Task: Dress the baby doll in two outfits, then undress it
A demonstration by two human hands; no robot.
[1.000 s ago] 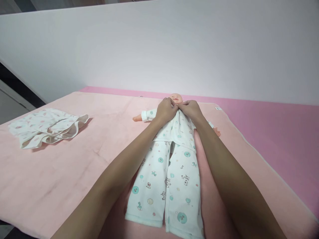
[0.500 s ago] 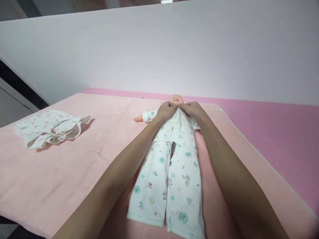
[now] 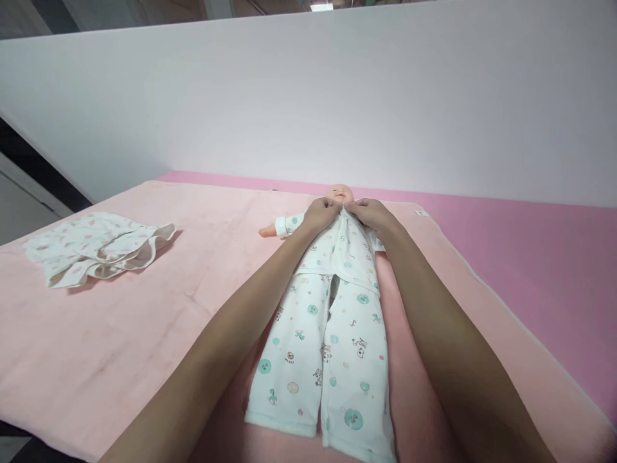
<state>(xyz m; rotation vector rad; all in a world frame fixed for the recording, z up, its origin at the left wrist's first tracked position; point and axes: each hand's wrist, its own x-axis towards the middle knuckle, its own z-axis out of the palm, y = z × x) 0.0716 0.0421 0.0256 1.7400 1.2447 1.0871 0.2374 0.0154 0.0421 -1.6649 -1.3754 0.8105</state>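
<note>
A baby doll (image 3: 340, 193) lies on its back with its head away from me. It wears a white patterned shirt (image 3: 332, 247) and matching long trousers (image 3: 308, 347). At the neck, my left hand (image 3: 322, 212) pinches one side of the shirt's collar. My right hand (image 3: 371, 213) pinches the other side, close to the left, just under the doll's chin. Fingertips and thumbs hide the exact spot they grip. The doll's hand (image 3: 268, 231) sticks out of the sleeve at the left; at the right, the other sleeve is partly behind my wrist.
A pink blanket (image 3: 207, 360) covers much of the brighter pink surface (image 3: 540, 257). On the left lies a crumpled white garment (image 3: 101, 247) with small prints. A white wall panel (image 3: 308, 96) rises behind the doll. A small white label (image 3: 421, 213) sits at the blanket's far right corner.
Almost nothing differs. The view has shifted very slightly; both hands stay at the doll's collar.
</note>
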